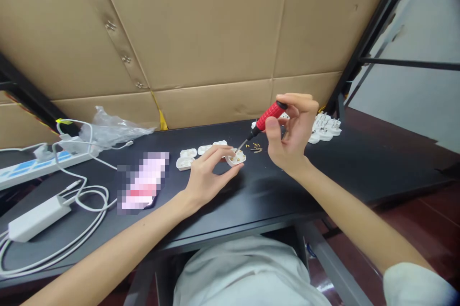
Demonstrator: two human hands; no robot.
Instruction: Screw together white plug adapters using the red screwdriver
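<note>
Nearest me on the black table (273, 196), my left hand (205, 177) has thumb and fingers clamped on a white casing (235, 162). My right hand (292, 141) grips a red screwdriver (268, 118) by its handle, tip down at that casing. Small gold-coloured parts (256, 145) lie just beyond; farther back, I see clustered white pieces (324, 128), then a cardboard wall (201, 28).

Head-worn view, facing forward (and down)
</note>
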